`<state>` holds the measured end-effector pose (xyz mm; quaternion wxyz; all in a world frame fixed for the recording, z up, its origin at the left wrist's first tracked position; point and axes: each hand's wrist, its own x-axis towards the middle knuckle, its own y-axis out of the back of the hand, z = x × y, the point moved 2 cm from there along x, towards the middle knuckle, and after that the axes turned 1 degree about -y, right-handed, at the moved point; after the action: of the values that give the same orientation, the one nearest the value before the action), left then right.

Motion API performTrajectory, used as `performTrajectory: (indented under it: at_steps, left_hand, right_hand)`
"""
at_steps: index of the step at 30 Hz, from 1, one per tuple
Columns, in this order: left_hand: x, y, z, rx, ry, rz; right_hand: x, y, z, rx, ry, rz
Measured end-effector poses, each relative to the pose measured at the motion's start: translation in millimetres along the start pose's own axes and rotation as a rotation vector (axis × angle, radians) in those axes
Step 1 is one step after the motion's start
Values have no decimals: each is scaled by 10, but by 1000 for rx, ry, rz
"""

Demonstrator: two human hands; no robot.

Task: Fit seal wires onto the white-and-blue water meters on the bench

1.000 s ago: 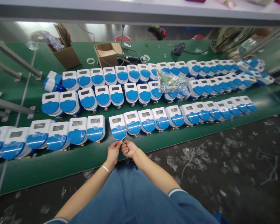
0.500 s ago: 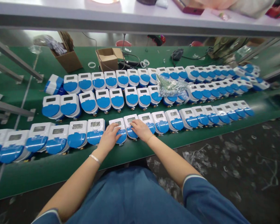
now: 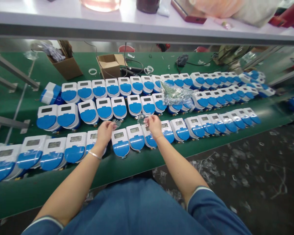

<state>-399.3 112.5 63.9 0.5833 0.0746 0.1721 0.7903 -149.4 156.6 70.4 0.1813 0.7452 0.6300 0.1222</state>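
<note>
Left hand (image 3: 106,133): fingertips pinching a scrap of clear film (image 3: 118,123). Right hand (image 3: 154,125): pinching another film piece (image 3: 142,118), over the near row. Between them, two blue-and-white meters (image 3: 128,141) face up on the green bench (image 3: 107,173); middle row just beyond. Judgement: keep film high, clear of displays; avoid nudging neighbouring meters (image 3: 75,147) at left.

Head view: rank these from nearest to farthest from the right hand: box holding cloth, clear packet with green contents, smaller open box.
1. Clear packet with green contents: ahead and to the right of the right hand.
2. Smaller open box: farther ahead, to the left.
3. Box holding cloth: farthest, well over to the left.
</note>
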Motion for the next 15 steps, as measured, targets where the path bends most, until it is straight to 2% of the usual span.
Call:
performTrajectory:
  at_steps: [2,3,4,5,7,9,10,12,15]
  left_hand:
    - [21,111,168,-145,-54,186]
    - [-6,127,260,-150,-114,248]
    - [-51,101,347,-117,-177,267]
    - [-110,25,419,-61,-242,235]
    - [-243,-260,495,79,-372,33]
    - [-369,-642,469,202,-476,-225]
    - [-417,-823,426,246,-493,-311]
    - [-477,-1110,327,304,-494,-395]
    - [-498,-1297,246,343,-491,-408]
  right_hand:
    - [72,351,-48,28,87,231]
    - [63,516,-67,-37,172,301]
    - [26,649,-75,-137,263,307]
    - [-31,739,-66,-253,351,249]
    - [-185,790,15,-459,487,-6]
    - [-339,723,159,-590,526,-243]
    - [-395,668,238,-630,509,-307]
    - [-446,542,375,-669,445,-352]
    - [-382,409,481,-657,387,-343]
